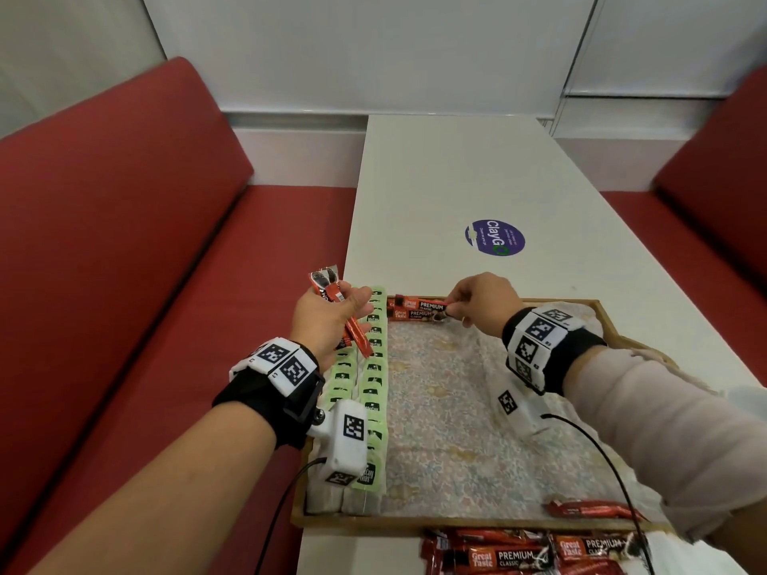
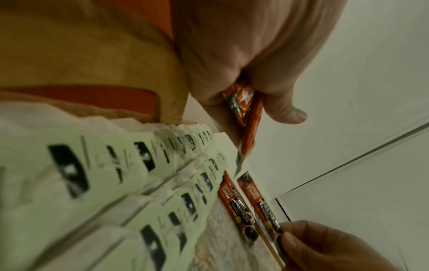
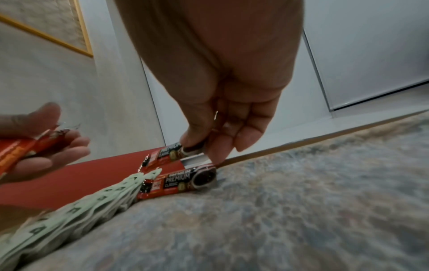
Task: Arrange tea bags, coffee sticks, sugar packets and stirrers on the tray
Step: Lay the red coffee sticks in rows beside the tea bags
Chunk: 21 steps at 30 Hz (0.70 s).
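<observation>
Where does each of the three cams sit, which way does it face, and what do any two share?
Head: worn on the head, looking forward and down at the tray on the white table; both forearms and wristbands show.
Left wrist: looks along the left hand, which grips coffee sticks over the tea bags; the right hand's fingertips show.
Right wrist: low over the tray, looks along the right hand pinching a coffee stick; the left hand shows at the frame's left.
Shared: all three show the two Premium Classic sticks at the tray's far edge.
</observation>
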Motion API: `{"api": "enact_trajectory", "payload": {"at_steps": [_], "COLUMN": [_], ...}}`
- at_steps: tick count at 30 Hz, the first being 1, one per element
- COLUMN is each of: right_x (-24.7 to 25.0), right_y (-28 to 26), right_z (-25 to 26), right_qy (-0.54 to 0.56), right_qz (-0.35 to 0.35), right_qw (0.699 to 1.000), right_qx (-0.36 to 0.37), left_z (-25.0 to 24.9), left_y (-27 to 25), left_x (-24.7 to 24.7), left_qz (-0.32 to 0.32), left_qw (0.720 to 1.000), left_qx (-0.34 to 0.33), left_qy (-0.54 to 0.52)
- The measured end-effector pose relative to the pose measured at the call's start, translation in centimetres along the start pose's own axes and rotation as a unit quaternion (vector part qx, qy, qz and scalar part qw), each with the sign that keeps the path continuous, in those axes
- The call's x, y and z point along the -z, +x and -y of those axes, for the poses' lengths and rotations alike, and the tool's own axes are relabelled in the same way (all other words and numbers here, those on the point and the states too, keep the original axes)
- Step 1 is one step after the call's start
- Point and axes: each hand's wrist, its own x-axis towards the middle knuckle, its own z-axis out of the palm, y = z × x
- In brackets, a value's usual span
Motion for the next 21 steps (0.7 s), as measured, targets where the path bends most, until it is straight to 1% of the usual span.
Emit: {"api": "enact_trajectory", "payload": {"at_steps": [8,16,21], "right_x": [-0.9,-2.3,-2.4], "right_y": [0.3,0.9,0.9], "right_z": [0.1,0.6,0.6], "right_qy": [-0.053,-0.067,-0.078], "right_qz": [0.030,0.012,0.009], "right_qw": [0.998,0.997,0.997], "right_qx": [-0.011,-0.021,-0.023], "left_z": [0.0,0.2,0.2], "left_y": [-0.1,0.0,0.3], "left_x": [-0.1,-0.1,0.1], "left_qz": [0.010,0.018,0.007], "left_qw": [1.000,1.000,1.000], "left_qx": [-0.009,-0.012,-0.006], "left_qy": [0.011,0.015,0.011]}}
